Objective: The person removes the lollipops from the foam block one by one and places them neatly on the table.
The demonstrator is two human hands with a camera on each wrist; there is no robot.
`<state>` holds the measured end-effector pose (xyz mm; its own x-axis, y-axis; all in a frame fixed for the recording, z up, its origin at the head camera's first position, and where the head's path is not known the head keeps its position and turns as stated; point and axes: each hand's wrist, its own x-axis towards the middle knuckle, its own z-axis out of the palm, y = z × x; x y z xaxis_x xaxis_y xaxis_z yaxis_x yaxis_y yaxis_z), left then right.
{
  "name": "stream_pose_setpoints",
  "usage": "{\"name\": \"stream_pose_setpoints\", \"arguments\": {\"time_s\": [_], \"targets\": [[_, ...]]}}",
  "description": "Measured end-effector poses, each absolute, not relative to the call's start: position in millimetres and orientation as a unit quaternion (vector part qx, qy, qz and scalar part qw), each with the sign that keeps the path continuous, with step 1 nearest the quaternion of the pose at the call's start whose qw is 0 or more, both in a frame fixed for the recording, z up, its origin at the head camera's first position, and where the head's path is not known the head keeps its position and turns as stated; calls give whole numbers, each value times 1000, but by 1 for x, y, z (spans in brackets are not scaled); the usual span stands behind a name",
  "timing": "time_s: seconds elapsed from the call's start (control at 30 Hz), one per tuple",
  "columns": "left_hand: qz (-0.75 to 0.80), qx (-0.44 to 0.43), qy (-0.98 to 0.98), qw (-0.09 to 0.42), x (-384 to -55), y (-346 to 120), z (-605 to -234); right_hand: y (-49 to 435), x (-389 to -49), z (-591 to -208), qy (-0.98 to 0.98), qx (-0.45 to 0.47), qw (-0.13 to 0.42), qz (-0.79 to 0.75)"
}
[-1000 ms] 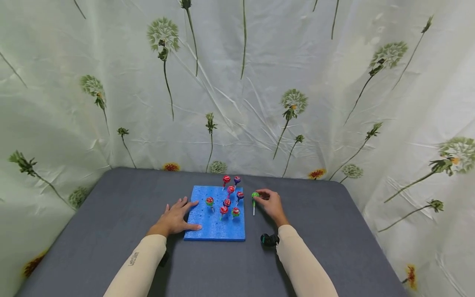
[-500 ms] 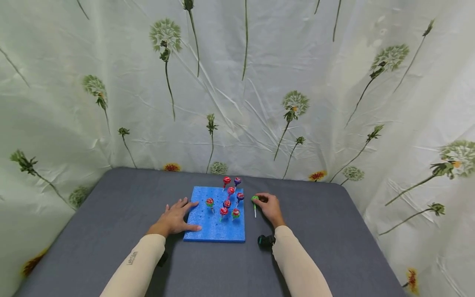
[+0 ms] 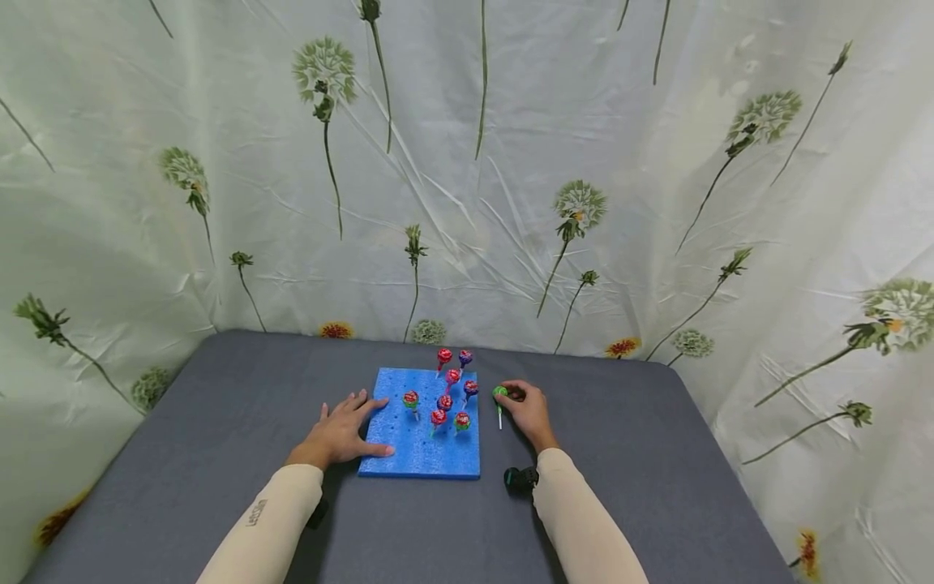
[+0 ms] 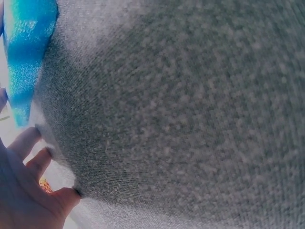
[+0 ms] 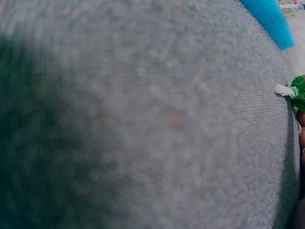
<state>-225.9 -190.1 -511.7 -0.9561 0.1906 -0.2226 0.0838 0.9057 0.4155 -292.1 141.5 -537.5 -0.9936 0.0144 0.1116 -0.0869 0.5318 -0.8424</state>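
In the head view, the left hand (image 3: pixel 339 434) rests with spread fingers on the left edge of a blue foam board (image 3: pixel 419 462) dotted with small holes. Several wrapped lollipops stand in the board, among them a red one (image 3: pixel 444 356), a purple one (image 3: pixel 470 389) and a red-and-green one (image 3: pixel 411 400) set apart at the left. Right of the board, the right hand (image 3: pixel 529 412) pinches a green lollipop (image 3: pixel 499 392) by its head, its white stick toward the person. In the right wrist view that stick (image 5: pixel 283 90) appears close to the cloth; whether it touches is unclear.
A dark grey cloth (image 3: pixel 248 405) covers the table. Behind it hangs a pale curtain (image 3: pixel 467 268) with a dandelion print. A black wrist device (image 3: pixel 520 480) sits at the right cuff.
Over the last second the right hand has come slightly toward the person with the green lollipop, staying beside the board. The left hand keeps its place on the board.
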Motion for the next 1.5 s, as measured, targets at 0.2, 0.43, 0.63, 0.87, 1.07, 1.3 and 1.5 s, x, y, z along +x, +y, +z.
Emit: {"name": "stream_pose_setpoints", "arguments": {"time_s": [0.2, 0.43, 0.63, 0.87, 1.07, 1.3, 1.5], "targets": [[203, 72, 968, 126, -224, -192, -509, 140, -293, -540, -869, 26, 59, 490], [210, 77, 967, 124, -221, -194, -511, 136, -283, -537, -853, 15, 83, 515], [211, 77, 967, 118, -219, -193, -511, 130, -271, -528, -846, 1, 121, 519], [217, 84, 964, 126, -219, -187, -513, 127, -253, -514, -838, 26, 164, 520], [212, 75, 966, 126, -221, -188, -512, 121, -241, -502, -830, 69, 133, 537], [209, 75, 966, 131, -224, -190, -514, 117, -234, -503, -817, 105, 91, 559], [213, 69, 965, 135, -222, -188, -510, 113, -225, -505, -805, 135, 35, 576]]}}
